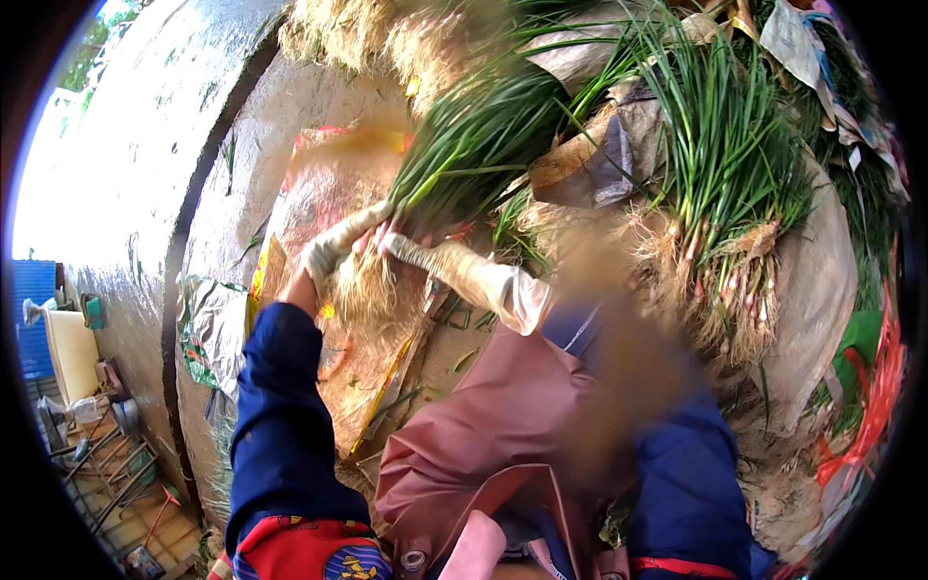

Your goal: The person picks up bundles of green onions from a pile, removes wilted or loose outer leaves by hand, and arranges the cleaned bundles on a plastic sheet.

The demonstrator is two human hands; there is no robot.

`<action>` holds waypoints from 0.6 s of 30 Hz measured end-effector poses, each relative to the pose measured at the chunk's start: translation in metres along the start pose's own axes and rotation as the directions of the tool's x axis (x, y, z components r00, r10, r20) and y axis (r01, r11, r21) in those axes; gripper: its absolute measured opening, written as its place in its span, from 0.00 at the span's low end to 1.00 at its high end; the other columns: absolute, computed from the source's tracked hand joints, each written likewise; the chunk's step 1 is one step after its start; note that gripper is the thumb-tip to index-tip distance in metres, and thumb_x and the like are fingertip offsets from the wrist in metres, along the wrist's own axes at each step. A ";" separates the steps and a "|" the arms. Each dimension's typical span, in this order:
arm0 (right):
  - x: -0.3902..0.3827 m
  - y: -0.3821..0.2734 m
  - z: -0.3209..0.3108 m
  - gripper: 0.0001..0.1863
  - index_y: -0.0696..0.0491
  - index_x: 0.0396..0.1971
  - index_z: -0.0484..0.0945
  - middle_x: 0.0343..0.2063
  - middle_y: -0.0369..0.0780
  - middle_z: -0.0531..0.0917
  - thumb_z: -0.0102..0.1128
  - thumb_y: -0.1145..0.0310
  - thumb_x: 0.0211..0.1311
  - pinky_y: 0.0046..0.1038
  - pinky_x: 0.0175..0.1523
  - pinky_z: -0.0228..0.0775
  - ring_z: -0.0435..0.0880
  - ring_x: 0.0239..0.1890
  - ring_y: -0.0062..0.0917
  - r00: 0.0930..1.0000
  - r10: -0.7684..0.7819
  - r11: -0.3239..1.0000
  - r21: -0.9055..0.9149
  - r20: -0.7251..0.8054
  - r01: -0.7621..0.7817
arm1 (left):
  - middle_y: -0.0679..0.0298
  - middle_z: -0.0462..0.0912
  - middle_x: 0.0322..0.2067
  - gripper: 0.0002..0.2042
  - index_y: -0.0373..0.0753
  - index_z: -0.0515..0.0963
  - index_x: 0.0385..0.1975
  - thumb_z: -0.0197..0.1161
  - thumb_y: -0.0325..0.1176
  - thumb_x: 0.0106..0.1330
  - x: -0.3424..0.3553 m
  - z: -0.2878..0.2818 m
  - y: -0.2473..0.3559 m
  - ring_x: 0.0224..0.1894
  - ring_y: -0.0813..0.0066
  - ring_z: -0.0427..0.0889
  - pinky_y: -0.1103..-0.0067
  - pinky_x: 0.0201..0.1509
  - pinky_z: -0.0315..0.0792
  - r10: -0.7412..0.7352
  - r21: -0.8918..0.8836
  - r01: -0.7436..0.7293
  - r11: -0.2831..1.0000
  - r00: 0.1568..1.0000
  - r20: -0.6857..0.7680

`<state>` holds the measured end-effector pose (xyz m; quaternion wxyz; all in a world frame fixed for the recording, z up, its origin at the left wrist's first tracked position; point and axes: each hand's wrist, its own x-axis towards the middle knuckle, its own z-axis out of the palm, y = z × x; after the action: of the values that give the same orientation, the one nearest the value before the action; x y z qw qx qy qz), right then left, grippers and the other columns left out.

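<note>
My left hand [333, 244], in a dirty pale glove, and my right hand [454, 271], gloved the same way, both grip one bunch of long green onion-like stalks [474, 145] just above its tangled pale roots [365, 285]. The bunch points up and to the right, blurred by motion. Its roots hang below my hands over a wet, shiny sheet [329, 193]. Dark blue sleeves cover both forearms, and a pink apron [483, 435] lies over my lap.
A large pile of the same green stalks with muddy roots [715, 222] lies to the right on grey sacks [822, 280]. Red netting [870, 406] and plastic scraps sit at the far right. A wet concrete ledge [145, 193] curves along the left.
</note>
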<state>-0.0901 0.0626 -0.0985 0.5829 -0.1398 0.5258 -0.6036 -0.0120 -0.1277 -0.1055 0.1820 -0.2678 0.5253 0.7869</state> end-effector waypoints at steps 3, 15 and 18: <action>-0.030 -0.008 0.011 0.24 0.50 0.37 0.81 0.32 0.33 0.83 0.70 0.48 0.46 0.24 0.41 0.69 0.78 0.34 0.19 0.994 -0.077 0.981 -0.181 -0.073 0.062 | 0.59 0.74 0.52 0.24 0.37 0.65 0.58 0.50 0.46 0.68 -0.038 0.023 -0.028 0.53 0.73 0.72 0.76 0.61 0.62 0.050 -0.353 -0.053 0.934 0.999 -0.019; -0.171 -0.072 0.074 0.36 0.58 0.40 0.75 0.31 0.37 0.81 0.79 0.53 0.30 0.25 0.41 0.71 0.79 0.34 0.26 0.984 -0.165 0.881 -0.440 0.066 0.177 | 0.54 0.66 0.53 0.28 0.40 0.53 0.62 0.54 0.33 0.64 -0.181 0.068 -0.061 0.47 0.64 0.76 0.70 0.51 0.73 0.664 -0.136 -0.693 0.708 0.718 -0.207; -0.221 -0.093 0.056 0.29 0.55 0.30 0.79 0.30 0.39 0.82 0.78 0.50 0.32 0.27 0.44 0.70 0.80 0.36 0.26 0.948 -0.308 0.872 -0.374 0.082 0.315 | 0.56 0.70 0.48 0.28 0.37 0.57 0.60 0.58 0.34 0.61 -0.169 0.120 -0.022 0.45 0.66 0.77 0.73 0.49 0.74 0.708 -0.092 -0.715 0.692 0.699 -0.100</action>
<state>-0.0359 0.2032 0.0965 0.4448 -0.3397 0.5980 -0.5738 0.1066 -0.0097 0.0189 -0.1688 -0.0763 0.5429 0.8191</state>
